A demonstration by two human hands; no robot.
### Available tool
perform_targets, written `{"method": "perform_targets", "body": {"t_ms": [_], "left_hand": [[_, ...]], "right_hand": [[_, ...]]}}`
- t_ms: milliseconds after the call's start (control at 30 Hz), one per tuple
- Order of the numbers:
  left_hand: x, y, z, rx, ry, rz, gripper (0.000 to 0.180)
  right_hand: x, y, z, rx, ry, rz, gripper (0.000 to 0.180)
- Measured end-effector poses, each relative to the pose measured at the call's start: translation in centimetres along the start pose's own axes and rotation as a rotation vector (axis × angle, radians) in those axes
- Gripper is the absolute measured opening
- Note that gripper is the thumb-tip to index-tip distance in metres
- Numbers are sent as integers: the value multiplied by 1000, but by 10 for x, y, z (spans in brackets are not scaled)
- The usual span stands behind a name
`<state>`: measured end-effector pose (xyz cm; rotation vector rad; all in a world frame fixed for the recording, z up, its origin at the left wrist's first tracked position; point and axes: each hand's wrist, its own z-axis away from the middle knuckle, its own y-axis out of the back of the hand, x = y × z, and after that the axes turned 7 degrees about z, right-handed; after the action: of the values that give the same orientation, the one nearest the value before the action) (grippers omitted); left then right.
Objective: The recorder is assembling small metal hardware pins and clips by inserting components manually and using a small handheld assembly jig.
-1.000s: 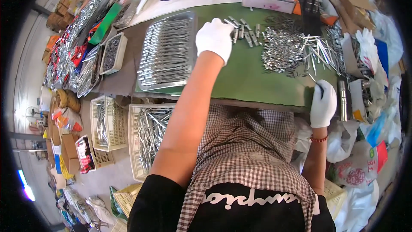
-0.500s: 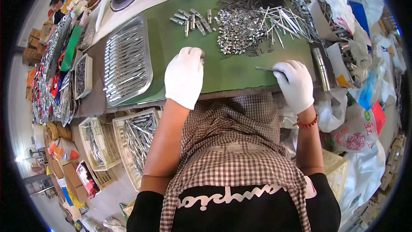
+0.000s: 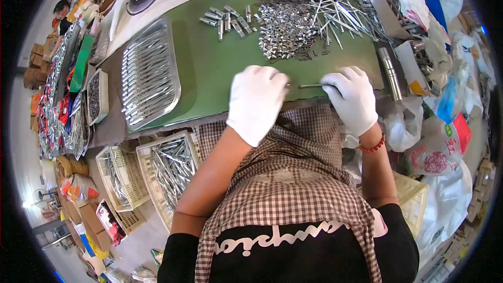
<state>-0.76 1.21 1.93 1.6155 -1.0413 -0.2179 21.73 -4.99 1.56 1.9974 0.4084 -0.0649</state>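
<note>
While a thin metal rod (image 3: 310, 85) is held in the right hand (image 3: 352, 95), the left hand (image 3: 258, 99) is curled nearby

Over the near edge of the green counter (image 3: 209, 76), right grip is closed on the rod; left grip's contents cannot be told. At left, a metal tray (image 3: 176, 85) is filled with slim pieces (image 3: 149, 71). Farther off, short cylinders (image 3: 220, 30) and a heap of small metal parts (image 3: 283, 32) are laid out.

Holds left hand (image 3: 257, 104) and right hand (image 3: 352, 98) near each other, apart, over near edge of tabletop (image 3: 204, 89). Has fingers (image 3: 347, 75) curled on both, with arms (image 3: 222, 162) bent.
</note>
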Motion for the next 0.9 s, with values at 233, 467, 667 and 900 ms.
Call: {"method": "perform_targets", "body": {"t_ms": [233, 467, 667, 900], "left_hand": [[6, -8, 9, 181, 42, 179, 16], [11, -14, 15, 176, 87, 118, 14], [12, -15, 15, 173, 86, 91, 16], [18, -18, 14, 144, 75, 113, 17]], "right_hand": [[0, -3, -1, 3, -30, -10, 9], [0, -6, -5, -3, 3, -29, 10], [1, -7, -9, -9, 26, -58, 9], [13, -5, -17, 66, -145, -140, 10]]}}
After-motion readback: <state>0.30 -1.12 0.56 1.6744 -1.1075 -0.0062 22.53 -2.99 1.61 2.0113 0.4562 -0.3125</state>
